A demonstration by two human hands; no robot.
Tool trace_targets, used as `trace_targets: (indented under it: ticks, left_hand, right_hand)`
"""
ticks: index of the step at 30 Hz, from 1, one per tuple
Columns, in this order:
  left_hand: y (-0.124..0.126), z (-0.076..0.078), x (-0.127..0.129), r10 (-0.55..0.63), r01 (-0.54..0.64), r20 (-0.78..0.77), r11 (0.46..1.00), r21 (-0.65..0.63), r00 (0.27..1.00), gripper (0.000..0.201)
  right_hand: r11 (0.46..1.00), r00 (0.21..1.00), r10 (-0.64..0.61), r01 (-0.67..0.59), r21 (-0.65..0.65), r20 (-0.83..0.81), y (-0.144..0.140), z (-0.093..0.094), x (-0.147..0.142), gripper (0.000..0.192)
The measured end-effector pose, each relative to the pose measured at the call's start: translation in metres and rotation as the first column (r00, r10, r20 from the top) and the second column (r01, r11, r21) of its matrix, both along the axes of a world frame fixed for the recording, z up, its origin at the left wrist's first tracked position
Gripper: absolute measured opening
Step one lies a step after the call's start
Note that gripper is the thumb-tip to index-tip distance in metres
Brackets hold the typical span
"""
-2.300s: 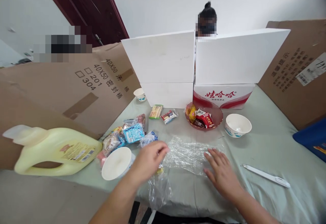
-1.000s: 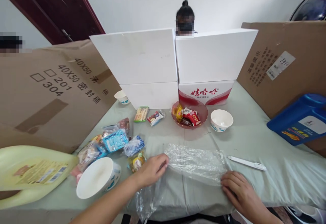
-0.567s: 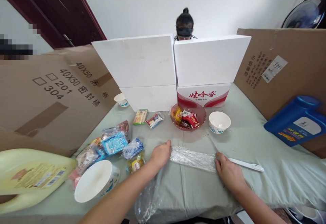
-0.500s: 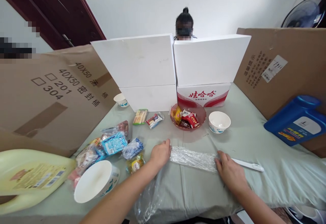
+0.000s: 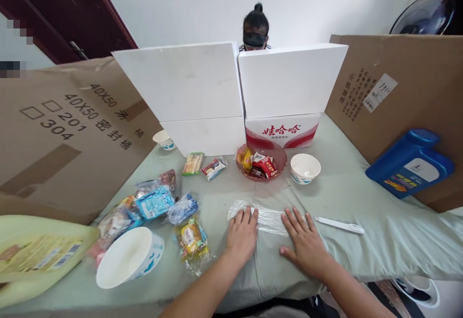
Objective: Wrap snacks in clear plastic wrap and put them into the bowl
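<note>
A clear plastic bag (image 5: 269, 217), folded into a narrow strip, lies flat on the pale green tablecloth (image 5: 347, 197) near the front edge. My left hand (image 5: 241, 235) rests palm down on the strip's left part, fingers spread. My right hand (image 5: 306, 242) lies flat on its right part, fingers apart too. Neither hand grips anything. A white pen-like stick (image 5: 338, 225) lies just right of my right hand.
Wrapped snacks (image 5: 155, 202) and a white bowl (image 5: 125, 258) lie at the left, by a yellow jug (image 5: 32, 255). A red bowl of snacks (image 5: 261, 161) and a small white bowl (image 5: 305, 167) stand behind. White foam boards (image 5: 231, 86), cardboard walls, a blue jug (image 5: 410, 164). A person sits behind the boards.
The plastic bag went from a spread sheet to a narrow folded strip. Both hands moved inward from its ends and now press flat on it.
</note>
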State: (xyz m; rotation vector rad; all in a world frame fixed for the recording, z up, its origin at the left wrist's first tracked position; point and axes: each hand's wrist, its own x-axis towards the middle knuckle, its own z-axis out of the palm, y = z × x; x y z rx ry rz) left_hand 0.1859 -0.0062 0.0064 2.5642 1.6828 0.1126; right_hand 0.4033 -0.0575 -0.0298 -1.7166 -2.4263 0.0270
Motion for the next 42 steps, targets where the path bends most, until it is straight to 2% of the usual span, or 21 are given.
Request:
trace_targets:
  ticks: [4, 6, 8, 11, 14, 16, 18, 20, 23, 27, 29, 31, 33, 35, 39, 42]
  left_hand:
    - [-0.001, 0.007, -0.002, -0.005, 0.005, -0.012, 0.999, -0.032, 1.000, 0.047]
    - [-0.006, 0.009, 0.005, -0.019, 0.019, 0.003, 0.998, -0.056, 1.000, 0.045]
    - [-0.013, 0.007, 0.015, -0.057, 0.061, 0.042, 0.995, -0.085, 0.997, 0.045]
    - [-0.025, -0.001, 0.025, -0.175, 0.190, 0.121, 0.974, -0.121, 0.977, 0.054]
    - [-0.035, -0.009, 0.026, -0.294, 0.320, 0.198, 0.940, -0.115, 0.935, 0.059]
    - [-0.042, -0.009, 0.023, -0.326, 0.355, 0.259, 0.932, -0.071, 0.909, 0.056]
    - [-0.050, -0.008, 0.018, -0.285, 0.313, 0.360, 0.949, -0.022, 0.889, 0.041]
    - [-0.059, -0.006, 0.012, -0.210, 0.254, 0.514, 0.967, -0.015, 0.832, 0.033]
    - [-0.071, -0.008, 0.003, -0.069, 0.219, 0.722, 0.969, -0.116, 0.688, 0.036]
    - [-0.072, -0.018, -0.004, 0.145, 0.171, 0.832, 0.946, -0.275, 0.535, 0.042]
    - [-0.067, -0.021, -0.004, 0.225, 0.158, 0.855, 0.931, -0.331, 0.467, 0.042]
    - [-0.063, -0.022, -0.004, 0.274, 0.149, 0.861, 0.918, -0.367, 0.429, 0.041]
    - [-0.060, -0.018, -0.003, 0.261, 0.153, 0.859, 0.921, -0.359, 0.441, 0.038]
    - [-0.057, -0.011, -0.002, 0.190, 0.142, 0.844, 0.944, -0.297, 0.502, 0.030]
    - [-0.042, 0.007, 0.001, 0.002, 0.037, 0.716, 0.999, -0.039, 0.698, 0.021]
    - [-0.018, 0.014, 0.006, -0.115, 0.075, 0.559, 0.993, 0.095, 0.821, 0.022]
  right_hand:
    - [0.991, 1.000, -0.003, -0.001, 0.133, 0.029, -0.041, -0.004, 0.023, 0.090]
    - [0.983, 0.999, 0.026, -0.034, 0.181, 0.047, -0.064, -0.004, 0.026, 0.083]
    - [0.969, 0.995, 0.083, -0.093, 0.227, 0.053, -0.084, -0.002, 0.027, 0.062]
    - [0.926, 0.978, 0.209, -0.206, 0.317, 0.026, -0.100, 0.009, 0.029, 0.028]
    - [0.884, 0.950, 0.310, -0.278, 0.377, -0.027, -0.100, 0.032, 0.028, 0.013]
    - [0.887, 0.913, 0.394, -0.347, 0.304, -0.108, -0.093, 0.051, 0.024, 0.009]
    - [0.910, 0.868, 0.414, -0.395, 0.125, -0.273, -0.081, 0.071, 0.019, 0.011]
    - [0.928, 0.849, 0.296, -0.365, -0.080, -0.438, -0.064, 0.087, 0.012, 0.018]
    - [0.923, 0.839, 0.051, -0.247, -0.296, -0.541, -0.024, 0.098, 0.002, 0.024]
    - [0.895, 0.852, -0.099, -0.150, -0.421, -0.515, 0.044, 0.086, -0.018, 0.024]
    - [0.896, 0.869, -0.139, -0.094, -0.433, -0.475, 0.071, 0.072, -0.028, 0.027]
    - [0.904, 0.878, -0.172, -0.039, -0.426, -0.447, 0.088, 0.058, -0.036, 0.026]
    - [0.909, 0.880, -0.208, 0.013, -0.417, -0.426, 0.095, 0.047, -0.040, 0.025]
    - [0.911, 0.880, -0.231, 0.045, -0.411, -0.415, 0.096, 0.040, -0.041, 0.026]
    - [0.916, 0.878, -0.221, 0.037, -0.400, -0.424, 0.095, 0.032, -0.040, 0.028]
    - [0.923, 0.882, -0.199, 0.022, -0.383, -0.428, 0.097, 0.028, -0.039, 0.029]
